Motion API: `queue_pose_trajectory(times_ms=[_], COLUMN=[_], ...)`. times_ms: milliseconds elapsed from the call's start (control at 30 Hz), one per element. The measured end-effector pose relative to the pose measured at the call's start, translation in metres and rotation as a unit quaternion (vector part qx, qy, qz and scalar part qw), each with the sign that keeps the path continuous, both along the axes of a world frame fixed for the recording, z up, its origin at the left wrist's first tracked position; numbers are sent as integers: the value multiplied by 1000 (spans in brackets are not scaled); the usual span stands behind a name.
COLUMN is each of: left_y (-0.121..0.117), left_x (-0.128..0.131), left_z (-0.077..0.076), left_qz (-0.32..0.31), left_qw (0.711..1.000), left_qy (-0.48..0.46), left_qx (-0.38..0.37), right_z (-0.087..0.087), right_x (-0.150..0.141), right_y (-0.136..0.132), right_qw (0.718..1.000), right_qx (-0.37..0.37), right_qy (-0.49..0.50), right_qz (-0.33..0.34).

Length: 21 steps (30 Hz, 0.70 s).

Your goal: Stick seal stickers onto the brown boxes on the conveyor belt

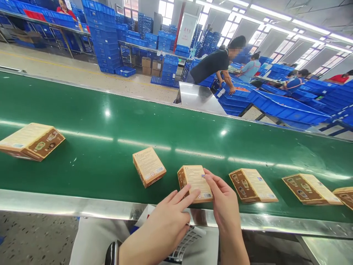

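A small tan and brown box [195,179] lies flat on the green conveyor belt [110,147] near its front edge. My left hand [165,221] rests its fingertips on the box's near left corner. My right hand [223,200] touches the box's right side with fingers and thumb. Neither hand has lifted it. A second box [149,166] lies just left of it, and another [252,185] just right. A watch sits on my left wrist.
More boxes lie on the belt at far left [31,141] and far right [310,188]. A steel rail [55,204] edges the belt's front. Beyond the belt, a person in black [217,64] bends over blue crates [286,106]; stacked blue crates [104,36] stand behind.
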<state>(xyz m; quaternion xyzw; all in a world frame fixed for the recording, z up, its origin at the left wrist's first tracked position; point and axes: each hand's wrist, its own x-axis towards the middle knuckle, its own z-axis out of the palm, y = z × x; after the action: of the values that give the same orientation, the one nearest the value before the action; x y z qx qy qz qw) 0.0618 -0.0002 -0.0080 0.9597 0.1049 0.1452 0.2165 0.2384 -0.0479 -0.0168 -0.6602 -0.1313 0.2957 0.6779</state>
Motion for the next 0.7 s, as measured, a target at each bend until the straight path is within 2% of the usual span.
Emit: queue_pose_trajectory(times_ms=[167, 333, 500, 633, 700], left_y=[-1, -3, -5, -5, -6], left_x=[10, 20, 31, 33, 26], left_z=[2, 4, 0, -5, -6], left_qz=[-14, -24, -38, -43, -34], left_qw=[1000, 999, 999, 998, 999], left_qy=[11, 22, 21, -21, -39], left_qx=[0, 5, 20, 26, 3], right_z=[0, -1, 11, 25, 30], right_x=[7, 13, 20, 34, 36], right_y=[-3, -4, -6, -6, -5], right_qw=[1000, 988, 971, 933, 908], right_qx=[-4, -67, -126, -215, -227], right_qy=[-3, -140, -199, -280, -343], right_qz=[1, -16, -45, -69, -81])
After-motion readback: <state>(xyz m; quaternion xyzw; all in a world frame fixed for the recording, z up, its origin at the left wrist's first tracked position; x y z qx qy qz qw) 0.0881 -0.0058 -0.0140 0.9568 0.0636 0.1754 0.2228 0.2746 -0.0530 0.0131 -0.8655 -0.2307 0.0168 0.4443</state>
